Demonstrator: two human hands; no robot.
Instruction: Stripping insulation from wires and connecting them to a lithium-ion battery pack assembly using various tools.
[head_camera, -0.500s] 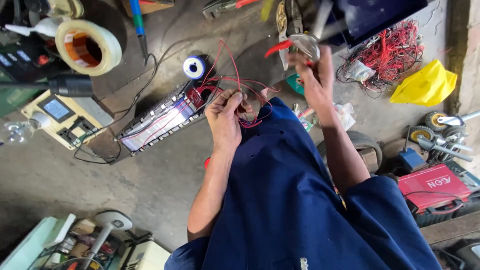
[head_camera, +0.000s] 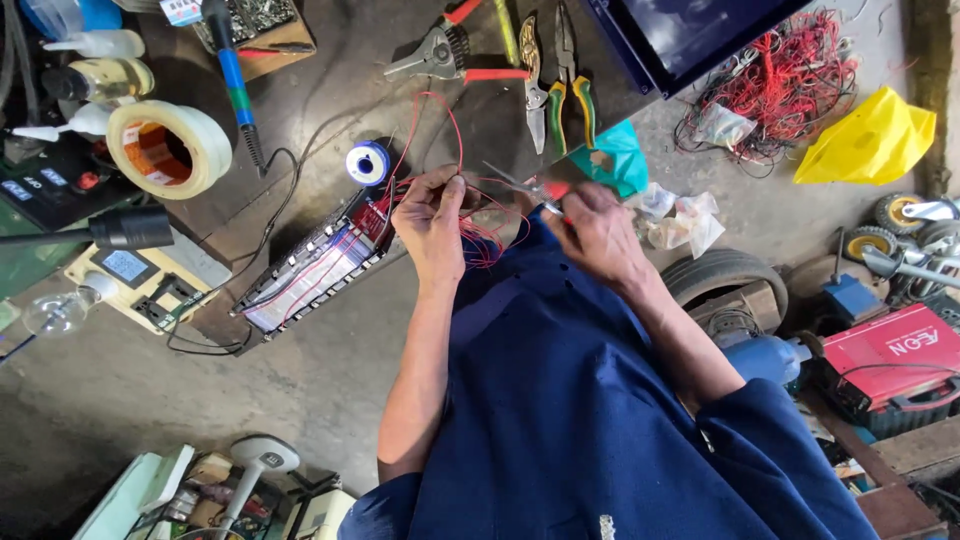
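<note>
Left hand (head_camera: 432, 215): fingers closed, pinching thin red wires (head_camera: 478, 238) above the lap.
Right hand (head_camera: 598, 232): closed on red-handled cutters (head_camera: 525, 186), tips near the wires.
Battery pack (head_camera: 318, 265): just beside left hand, wires attached.
Solder spool (head_camera: 368, 162): beyond pack.
Pliers (head_camera: 568, 85): farther back.

- right hand (head_camera: 598, 232): earlier raised high beside the hanging tools, now lowered close to the left hand (head_camera: 432, 215), bringing small red-handled cutters (head_camera: 530, 187) toward the red wires (head_camera: 480, 235).
- left hand: pinch on the wires unchanged in place, red loop now arcing above it.
</note>
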